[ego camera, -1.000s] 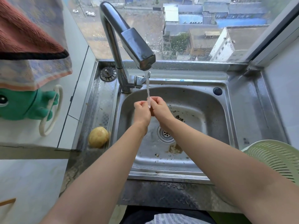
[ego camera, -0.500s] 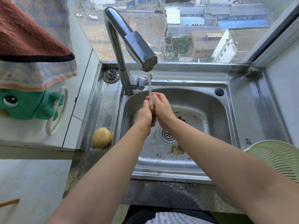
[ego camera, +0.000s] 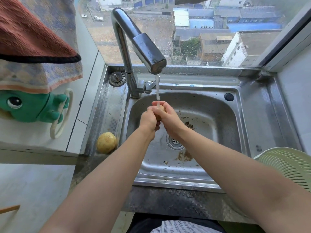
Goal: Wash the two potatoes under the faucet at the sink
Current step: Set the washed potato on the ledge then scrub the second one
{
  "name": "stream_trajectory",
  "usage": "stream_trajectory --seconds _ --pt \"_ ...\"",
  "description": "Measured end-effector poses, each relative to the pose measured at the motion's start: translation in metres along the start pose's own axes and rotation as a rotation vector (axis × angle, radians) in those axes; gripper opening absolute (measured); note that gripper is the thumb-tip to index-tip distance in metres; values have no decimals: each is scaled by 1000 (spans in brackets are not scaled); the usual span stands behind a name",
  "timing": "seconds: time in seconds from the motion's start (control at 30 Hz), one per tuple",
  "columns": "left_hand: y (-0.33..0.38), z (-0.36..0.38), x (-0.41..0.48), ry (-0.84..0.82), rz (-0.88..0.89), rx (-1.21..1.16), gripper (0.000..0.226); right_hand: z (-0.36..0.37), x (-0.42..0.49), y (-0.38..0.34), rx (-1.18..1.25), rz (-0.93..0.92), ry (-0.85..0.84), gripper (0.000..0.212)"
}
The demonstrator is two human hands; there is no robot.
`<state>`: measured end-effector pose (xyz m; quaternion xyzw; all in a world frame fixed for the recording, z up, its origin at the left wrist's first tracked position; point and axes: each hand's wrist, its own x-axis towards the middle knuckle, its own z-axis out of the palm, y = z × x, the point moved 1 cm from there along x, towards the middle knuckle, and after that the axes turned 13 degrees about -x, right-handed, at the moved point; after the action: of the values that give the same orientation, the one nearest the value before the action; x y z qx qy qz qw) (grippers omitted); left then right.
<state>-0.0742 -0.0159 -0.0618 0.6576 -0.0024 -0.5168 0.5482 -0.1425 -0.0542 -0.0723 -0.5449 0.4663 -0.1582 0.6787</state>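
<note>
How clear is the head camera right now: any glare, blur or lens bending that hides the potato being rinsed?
Head view: even daylight from the window, no harsh shadows; mild glare on the faucet and sink rim. Wide-angle bending curves the frame edges and stretches the forearms. Left hand and right hand sharp, covering most of the held potato; second potato crisp.
</note>
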Motion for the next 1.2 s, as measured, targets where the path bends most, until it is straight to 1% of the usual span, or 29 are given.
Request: stream_trajectory --seconds 0.07,0.1,0.13,0.17,0.2,0.27,0.3,0.33,0.37,0.4,0.43,0.5,0.57,0.6,0.63,0.73,0.77,0.83,0.9,0.93,1.0,1.07,1.1,1.13,1.2 --pt "-3 3 -2 -78 27 -8 34 0 2 -4 43 16 144 17" --pt "-6 5 -4 -139 45 -12 32 -1 4 -7 66 45 222 19" --pt "-9 8 -6 -186 68 -5 30 -2 8 -8 74 72 265 24" --pt "-8 9 -8 -207 91 5 29 -4 10 -8 75 85 259 28" --pt "-7 9 -7 -191 104 9 30 -4 10 -7 72 70 215 29" --pt "0 5 -5 -49 56 7 38 -2 3 -4 57 16 57 25" --pt "3 1 -4 18 12 9 41 0 -1 -3 36 4 -8 29" --pt "4 -3 -4 46 -25 29 44 1 -4 -1 5 -9 -29 30" --pt "5 -6 -6 40 -35 66 48 3 -4 0 -14 -20 -16 27" --pt "4 -7 -9 16 -21 99 52 4 -3 -1 -39 -24 34 22" --pt "3 -6 -12 -13 7 119 55 6 -1 -3 -62 -7 102 22" --pt "1 -4 -17 -67 64 143 57 7 5 -6 -70 63 229 31" --pt "2 -2 -17 -81 94 170 56 7 9 -5 -32 118 292 40" --pt "4 -3 -15 -45 82 170 56 6 8 -4 -20 122 274 43" --pt "6 -4 -13 7 52 153 57 5 6 -2 10 105 220 45" --pt "8 -9 -8 111 -50 117 56 5 -3 0 143 16 36 36" --pt "7 -9 -8 120 -78 115 56 7 -4 -2 177 8 25 32" --pt "2 -7 -9 124 -127 99 56 9 -4 -7 176 33 79 27" --pt "-2 -5 -11 129 -145 90 55 8 0 -8 154 71 127 32" --pt "-2 -5 -10 135 -145 87 55 6 -1 -9 155 69 103 35" --pt "1 -7 -10 149 -156 65 55 1 -4 -7 196 26 -30 35" --pt "5 -10 -10 154 -185 47 56 -1 -8 -5 246 -19 -139 27" --pt "7 -11 -11 151 -196 53 56 -1 -8 -5 228 -36 -131 24" --pt "7 -10 -11 145 -201 65 56 0 -8 -5 192 -44 -80 22" --pt "6 -7 -11 140 -199 89 55 3 -6 -8 147 -7 54 28"
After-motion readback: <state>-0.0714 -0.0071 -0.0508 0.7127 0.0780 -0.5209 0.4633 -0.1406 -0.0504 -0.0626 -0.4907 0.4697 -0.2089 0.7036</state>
